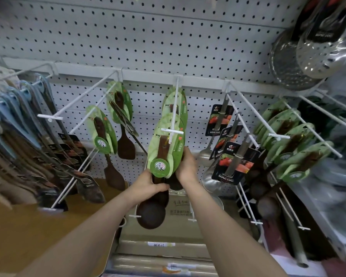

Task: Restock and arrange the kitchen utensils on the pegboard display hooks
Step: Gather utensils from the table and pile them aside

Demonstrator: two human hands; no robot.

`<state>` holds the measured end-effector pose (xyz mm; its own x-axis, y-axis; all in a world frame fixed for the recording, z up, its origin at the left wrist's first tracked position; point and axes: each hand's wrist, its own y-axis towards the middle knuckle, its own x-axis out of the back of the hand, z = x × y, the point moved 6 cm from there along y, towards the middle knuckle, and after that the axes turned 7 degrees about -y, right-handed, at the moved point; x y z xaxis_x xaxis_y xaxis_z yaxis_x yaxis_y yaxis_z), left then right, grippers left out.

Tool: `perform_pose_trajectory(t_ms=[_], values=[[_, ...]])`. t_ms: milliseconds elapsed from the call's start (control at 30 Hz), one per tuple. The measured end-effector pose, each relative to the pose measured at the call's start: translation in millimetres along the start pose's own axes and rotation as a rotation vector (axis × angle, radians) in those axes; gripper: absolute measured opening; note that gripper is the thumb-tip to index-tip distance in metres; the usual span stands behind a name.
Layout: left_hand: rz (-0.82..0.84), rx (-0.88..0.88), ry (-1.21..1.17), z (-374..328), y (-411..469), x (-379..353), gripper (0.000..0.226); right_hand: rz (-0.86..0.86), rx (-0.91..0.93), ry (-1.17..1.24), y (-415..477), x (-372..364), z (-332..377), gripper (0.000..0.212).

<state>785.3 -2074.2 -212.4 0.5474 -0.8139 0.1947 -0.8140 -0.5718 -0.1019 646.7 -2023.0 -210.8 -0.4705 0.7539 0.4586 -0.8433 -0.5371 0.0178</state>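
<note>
1. On the middle hook [173,124] of the white pegboard [148,37] hangs a bunch of dark wooden spoons [165,150], each on a green leaf-shaped card. The foremost cards sit near the hook's front end, and more hang behind them, closer to the board.
2. The left hand [148,185] grips the front spoons' handles just under the round green label. Its fingers [161,186] are curled tightly round them, and the round bowls [150,214] hang below the fist.
3. The right hand [188,166] holds the right edge of the same bunch of cards. Its fingers wrap behind the cards and are mostly hidden there.
4. On the hook to the left hang wooden spatulas [103,134] on matching green cards.
5. On the hook to the right hang steel ladles [236,162] on black cards with a red picture. Beyond them are more green-carded utensils [284,134].
6. At the far left is a crowded row of blue-handled utensils [12,120].
7. At the upper right hang perforated steel skimmers [324,54].
8. Below the hooks, cardboard boxes [178,212] lie on the shelf.
</note>
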Motion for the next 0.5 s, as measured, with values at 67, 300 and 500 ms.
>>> perform_pose_trajectory(t_ms=[67, 300, 500], values=[[0.005, 0.007, -0.004, 2, 0, 0, 0.042, 0.019, -0.027, 0.020, 2, -2, 2, 0.010], [0.022, 0.046, -0.010, 1, 3, 0, 0.043, 0.053, -0.033, 0.020, 15, -1, 7, 0.010], [0.180, 0.087, 0.088, -16, -1, 17, 0.067, -0.036, -0.082, 0.176, 15, 26, 25, 0.020]])
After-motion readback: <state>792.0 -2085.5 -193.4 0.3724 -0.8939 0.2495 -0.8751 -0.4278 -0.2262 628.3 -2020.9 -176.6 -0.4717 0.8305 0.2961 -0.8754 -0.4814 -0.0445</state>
